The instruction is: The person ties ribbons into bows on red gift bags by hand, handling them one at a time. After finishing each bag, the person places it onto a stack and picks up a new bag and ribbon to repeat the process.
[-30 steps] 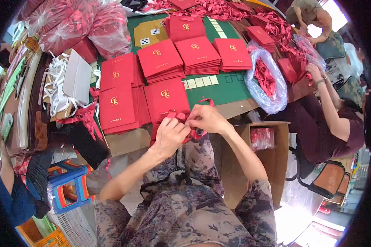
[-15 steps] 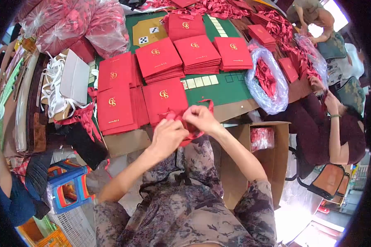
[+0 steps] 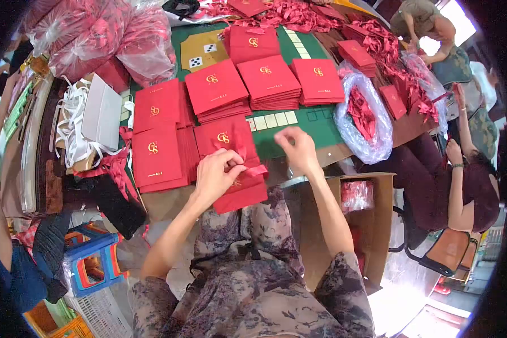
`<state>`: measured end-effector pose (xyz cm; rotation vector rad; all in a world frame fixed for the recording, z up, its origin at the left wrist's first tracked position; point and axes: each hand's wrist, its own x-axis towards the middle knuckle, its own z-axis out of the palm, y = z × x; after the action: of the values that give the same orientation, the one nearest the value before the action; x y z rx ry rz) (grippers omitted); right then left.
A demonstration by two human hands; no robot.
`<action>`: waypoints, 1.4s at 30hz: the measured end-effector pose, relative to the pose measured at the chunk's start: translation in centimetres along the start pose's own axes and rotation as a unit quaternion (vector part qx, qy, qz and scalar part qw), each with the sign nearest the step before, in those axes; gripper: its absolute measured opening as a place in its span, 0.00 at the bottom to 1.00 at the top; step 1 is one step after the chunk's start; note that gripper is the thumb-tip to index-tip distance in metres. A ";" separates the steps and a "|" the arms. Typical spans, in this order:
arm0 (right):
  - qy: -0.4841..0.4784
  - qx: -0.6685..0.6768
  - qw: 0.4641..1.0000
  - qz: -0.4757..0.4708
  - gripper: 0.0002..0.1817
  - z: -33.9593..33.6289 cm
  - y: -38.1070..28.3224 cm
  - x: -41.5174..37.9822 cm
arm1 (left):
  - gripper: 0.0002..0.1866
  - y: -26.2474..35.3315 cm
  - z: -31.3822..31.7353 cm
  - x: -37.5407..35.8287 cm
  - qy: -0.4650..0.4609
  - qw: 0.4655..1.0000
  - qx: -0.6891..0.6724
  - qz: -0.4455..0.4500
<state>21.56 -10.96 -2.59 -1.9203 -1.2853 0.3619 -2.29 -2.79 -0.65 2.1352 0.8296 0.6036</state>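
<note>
My left hand pinches a red ribbon between thumb and fingers, with its end sticking out to the right. Under that hand a flat red packet with gold lettering reaches over the table's front edge. Behind it lies another red packet marked with gold letters, and a blurred strand of ribbon stands up before it. My right hand is raised to the right, apart from the ribbon. Its fingers are curled in, and nothing shows in them.
Stacks of red packets stand across the green tabletop. A clear plastic bag of red ribbons lies at the right edge. Below is an open cardboard box. White ribbons lie at left. A co-worker sits at right.
My right hand has moved up and right, away from the left hand and the ribbon. My left hand has shifted slightly left, and the packet below it now shows more.
</note>
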 end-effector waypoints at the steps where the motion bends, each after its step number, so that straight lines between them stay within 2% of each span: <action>1: -0.028 -0.060 0.998 0.022 0.16 -0.3 0.1 -0.8 | 0.09 -0.3 0.0 0.3 0.012 1.000 -0.005 -0.005; 2: -0.056 -0.120 0.990 0.044 0.17 -0.4 0.1 -1.6 | 0.09 -0.6 0.1 0.4 0.010 1.000 -0.008 0.000; 5: -0.040 -0.134 0.990 0.032 0.18 0.9 -1.2 -3.6 | 0.10 -0.9 0.5 0.5 0.000 1.000 0.004 0.008; 6: -0.053 -0.163 0.985 0.015 0.13 1.3 -1.6 -4.1 | 0.10 -1.0 0.7 0.5 0.002 1.000 0.004 0.007; 9: -0.058 -0.144 0.988 -0.011 0.08 2.7 -1.3 -5.3 | 0.10 -1.6 0.7 0.3 0.002 1.000 0.029 -0.008; 10: -0.063 -0.139 0.988 -0.008 0.05 3.0 -1.4 -5.6 | 0.11 -1.7 0.6 0.2 0.014 0.998 0.057 0.014; 13: -0.049 -0.146 0.988 -0.026 0.05 3.1 -1.6 -6.2 | 0.13 -1.9 -1.0 -0.4 0.038 0.995 0.089 0.030; 15: -0.040 -0.125 0.990 -0.050 0.05 2.9 -0.9 -6.2 | 0.14 -1.6 -2.9 -1.1 0.046 0.994 0.092 0.025; 17: -0.026 -0.029 0.998 0.040 0.05 2.7 -0.4 -6.1 | 0.18 -1.4 -5.1 -2.0 0.013 0.991 0.120 0.053; 18: -0.011 -0.002 0.999 0.032 0.06 1.9 -0.7 -6.1 | 0.20 -2.0 -5.4 -2.5 -0.035 0.988 0.146 0.037; 19: 0.002 0.042 0.994 0.103 0.06 1.0 -2.4 -5.6 | 0.20 -2.4 -5.0 -2.9 -0.034 0.988 0.146 0.032; 21: 0.051 0.131 0.989 0.037 0.06 0.0 -5.6 -5.4 | 0.20 -3.0 -4.0 -3.6 -0.055 0.967 0.242 0.054; 22: 0.042 0.146 0.988 0.014 0.05 -0.1 -7.6 -5.7 | 0.20 -3.0 -3.6 -3.7 -0.054 0.966 0.249 0.048; 25: 0.036 0.097 0.989 -0.104 0.09 2.7 -9.8 -6.7 | 0.19 -3.0 -2.8 -3.5 -0.038 0.975 0.213 0.055; 27: 0.001 0.060 0.991 -0.121 0.10 4.9 -9.9 -7.5 | 0.19 -3.1 -2.6 -3.3 -0.043 0.980 0.189 0.044; 29: -0.020 0.063 0.993 -0.097 0.09 6.3 -9.8 -8.1 | 0.18 -3.1 -2.6 -2.9 -0.048 0.984 0.167 0.034; 31: 0.001 0.039 0.997 -0.066 0.08 7.6 -8.9 -8.7 | 0.16 -2.9 -2.9 -2.7 -0.024 0.990 0.135 0.042; 32: 0.017 0.032 0.996 -0.080 0.07 8.0 -8.2 -8.8 | 0.16 -2.9 -3.0 -2.6 -0.027 0.990 0.135 0.040; 38: 0.001 0.004 0.998 -0.062 0.05 7.9 -7.8 -9.0 | 0.14 -2.6 -3.3 -1.6 -0.087 0.987 0.128 0.041; 42: -0.009 -0.005 0.998 -0.056 0.05 7.7 -8.0 -9.0 | 0.11 -3.8 -3.0 -1.3 -0.115 0.990 0.079 -0.004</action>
<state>7.62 -13.90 -3.30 -1.8477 -1.4038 0.3168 -6.43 -0.36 -1.99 2.2909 0.7785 0.2870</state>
